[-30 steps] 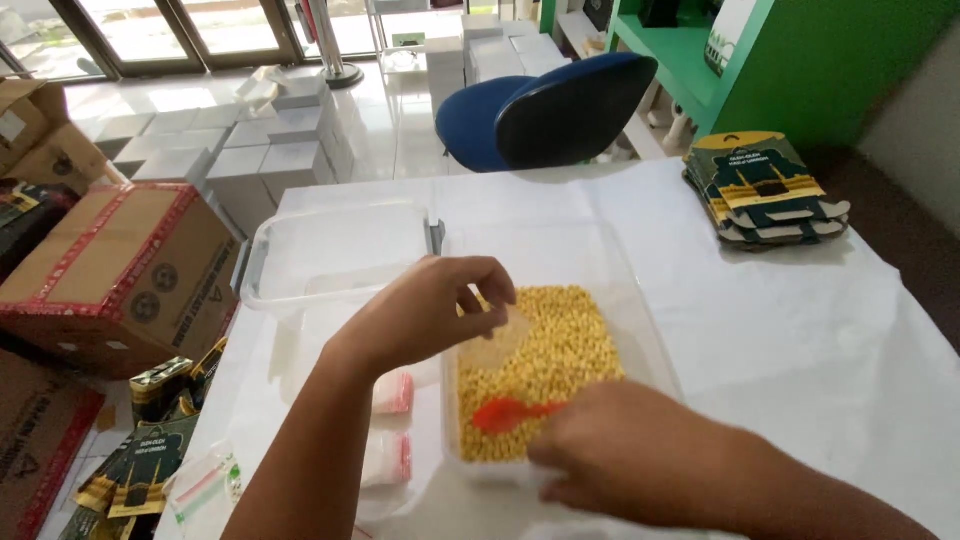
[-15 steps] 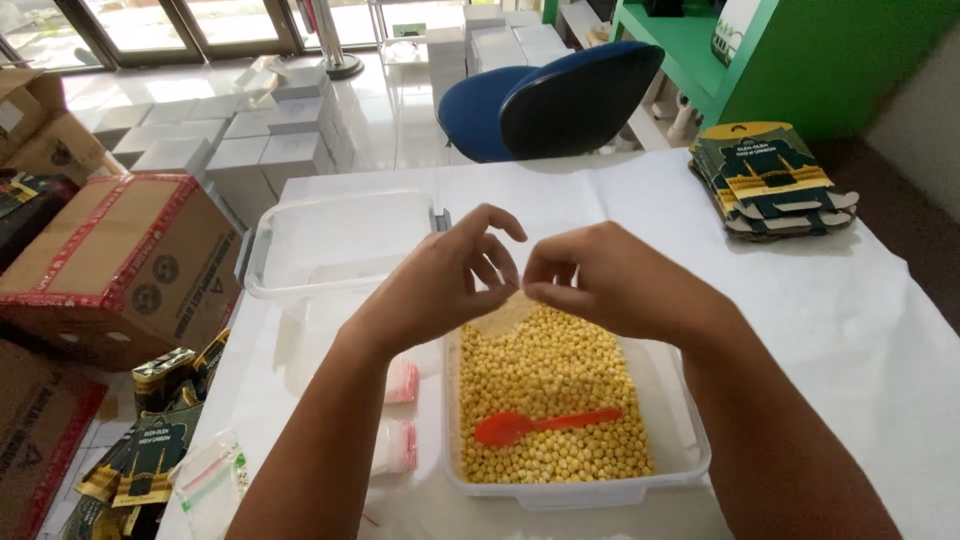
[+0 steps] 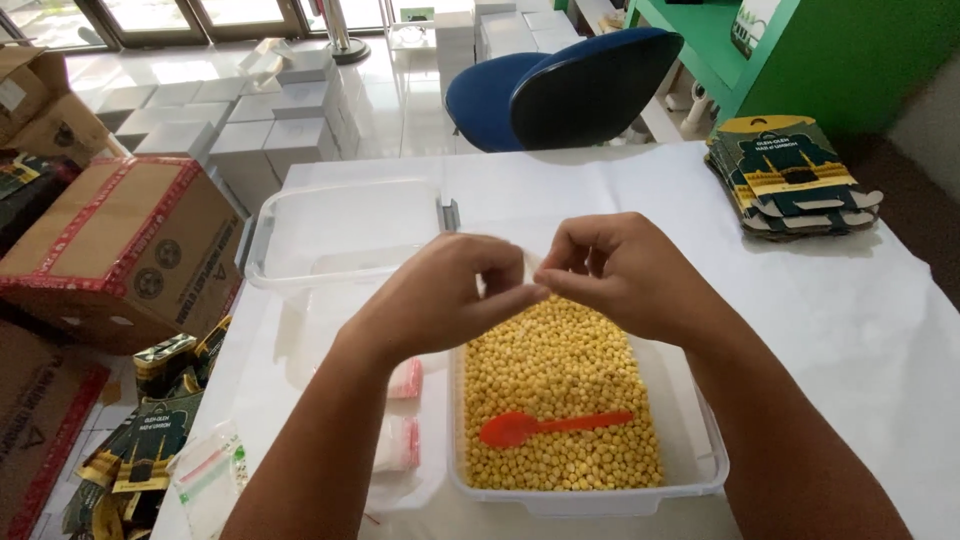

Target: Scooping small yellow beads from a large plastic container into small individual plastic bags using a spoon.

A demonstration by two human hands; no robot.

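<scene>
Here, in the head view, a table covered in white paper (image 3: 850, 330) fills the near scene, with a pale tiled floor beyond it. A blue office chair (image 3: 560, 95) stands at the table's far edge, stacks of white boxes (image 3: 250, 130) sit on the floor at far left, and a green wall (image 3: 850, 60) rises at far right. A taped cardboard carton (image 3: 110, 250) lies left of the table, and a pile of dark printed cartons (image 3: 790, 175) rests on the table's far right.

Near the middle, a clear plastic tub (image 3: 690, 470) holds yellow round grains (image 3: 560, 390) with an orange-red spoon (image 3: 550, 425) lying on them. An empty clear tub (image 3: 340, 230) sits farther off to the left, and small filled bags with red strips (image 3: 400, 440) lie just left of the grain tub.

The left hand (image 3: 440, 295) and the right hand (image 3: 625, 270) meet above the far end of the grain tub, fingertips pinched together on a small clear plastic bag (image 3: 532, 272). The bag is thin, see-through and mostly hidden by the fingers; its contents cannot be told.
</scene>
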